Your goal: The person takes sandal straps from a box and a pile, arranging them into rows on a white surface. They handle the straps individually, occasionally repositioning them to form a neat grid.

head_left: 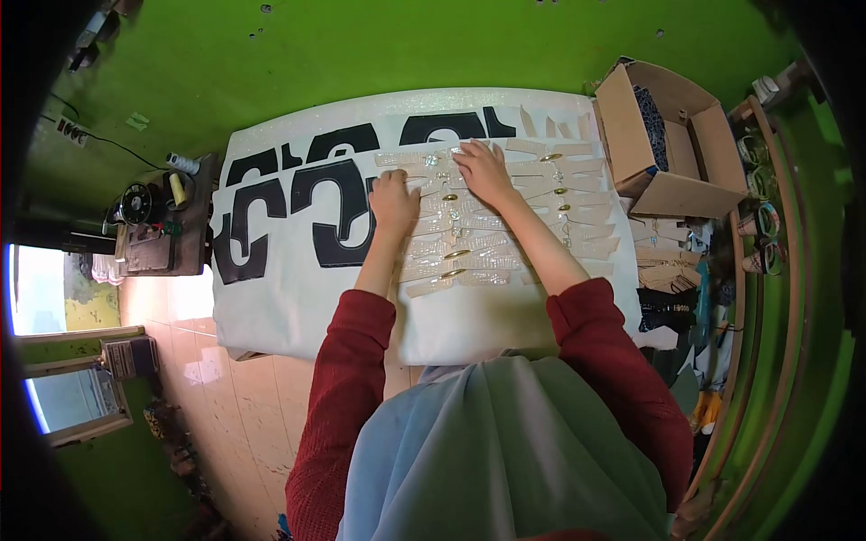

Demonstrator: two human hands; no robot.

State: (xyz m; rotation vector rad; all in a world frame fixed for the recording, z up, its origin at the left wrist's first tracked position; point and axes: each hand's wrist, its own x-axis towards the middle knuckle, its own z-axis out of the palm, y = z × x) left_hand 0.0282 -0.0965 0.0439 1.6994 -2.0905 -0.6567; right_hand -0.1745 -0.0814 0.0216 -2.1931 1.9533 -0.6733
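Note:
On the white-covered table lie several shiny beige straps (469,245), textured like reptile skin and set in rows with gold oval and clear jewelled ornaments. My left hand (394,200) rests at the left end of the upper straps, its fingers bent downward and its thumb apart. Further right, my right hand (485,171) touches the top strap beside a jewelled ornament (433,161), fingers spread. Both hands partly cover the straps beneath them. Left of my left hand is a black curved cut-out piece (311,194), one of several in two rows.
An open cardboard box (627,135) with dark patterned material stands at the back right. A shelf with sandals (762,221) lines the right wall. At left, a small dark table (162,243) holds a thread spool (178,189) and a round black device (136,204).

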